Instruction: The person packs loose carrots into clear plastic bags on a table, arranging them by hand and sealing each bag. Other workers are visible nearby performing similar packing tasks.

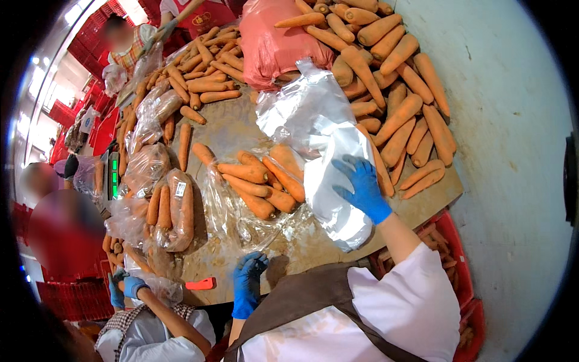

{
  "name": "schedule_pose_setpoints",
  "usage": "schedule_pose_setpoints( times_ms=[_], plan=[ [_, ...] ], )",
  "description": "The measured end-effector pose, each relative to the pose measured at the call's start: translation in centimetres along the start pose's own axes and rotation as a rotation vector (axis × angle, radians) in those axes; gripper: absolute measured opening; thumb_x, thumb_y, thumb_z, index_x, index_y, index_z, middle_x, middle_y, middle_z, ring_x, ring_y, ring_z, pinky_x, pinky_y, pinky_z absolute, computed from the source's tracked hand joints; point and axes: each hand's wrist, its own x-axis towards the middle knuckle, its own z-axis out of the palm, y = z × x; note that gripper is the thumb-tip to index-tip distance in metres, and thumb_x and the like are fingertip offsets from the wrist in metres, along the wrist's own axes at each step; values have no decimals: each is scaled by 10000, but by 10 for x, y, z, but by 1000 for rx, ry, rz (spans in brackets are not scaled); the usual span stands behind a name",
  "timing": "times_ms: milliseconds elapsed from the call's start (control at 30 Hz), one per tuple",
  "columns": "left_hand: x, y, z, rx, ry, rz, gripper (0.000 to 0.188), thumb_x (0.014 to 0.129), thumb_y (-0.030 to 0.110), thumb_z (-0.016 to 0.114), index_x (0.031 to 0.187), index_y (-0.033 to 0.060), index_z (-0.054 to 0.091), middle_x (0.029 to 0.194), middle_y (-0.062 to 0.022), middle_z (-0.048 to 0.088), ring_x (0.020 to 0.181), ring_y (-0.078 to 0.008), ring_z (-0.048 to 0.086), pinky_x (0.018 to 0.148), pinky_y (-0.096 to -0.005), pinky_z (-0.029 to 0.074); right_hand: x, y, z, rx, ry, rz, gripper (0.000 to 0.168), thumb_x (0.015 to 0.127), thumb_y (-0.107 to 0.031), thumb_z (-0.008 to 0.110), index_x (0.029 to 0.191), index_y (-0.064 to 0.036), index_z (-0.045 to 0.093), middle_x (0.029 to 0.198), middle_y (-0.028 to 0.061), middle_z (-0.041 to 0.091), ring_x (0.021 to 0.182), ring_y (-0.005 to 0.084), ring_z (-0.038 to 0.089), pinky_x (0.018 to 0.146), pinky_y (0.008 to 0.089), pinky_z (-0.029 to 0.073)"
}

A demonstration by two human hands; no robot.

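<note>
My right hand [362, 188], in a blue glove, lies with spread fingers on a stack of shiny clear plastic bags [337, 135]. My left hand [248, 278], also gloved in blue, is near the table's front edge with its fingers curled; I see nothing in it. Between and beyond my hands, several loose carrots [260, 181] rest on and partly inside a clear plastic bag [230, 221]. To the left of that bag are filled bags of carrots [181, 212], one bearing a small label.
A large carrot pile [398, 90] covers the table's right side, beside a pink sack [280, 45]. A red-orange tool [201, 283] lies near the front edge. Scales with a green display [114, 172] stand left. A co-worker's gloved hands [124, 287] are at lower left; red crates [457, 253] stand right.
</note>
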Motion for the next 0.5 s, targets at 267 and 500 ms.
schedule_pose_setpoints(
  times_ms=[267,500],
  plan=[
    [-5,-5,-3,-68,-52,-6,240,837,162,571,1003,-11,568,940,-128,620,895,-236,601,842,-374,473,164,34,21,-277,64,-146,605,722,-359,655,1261,-171,456,1213,114,462,1120,316,412,939,438,333],
    [-17,-17,-21,-184,30,28,206,833,149,572,982,6,575,907,-128,616,871,-242,601,811,-373,484,206,38,71,-455,-17,-59,342,712,-212,600,1044,-134,581,1034,111,552,957,276,522,814,427,387]
  ],
)
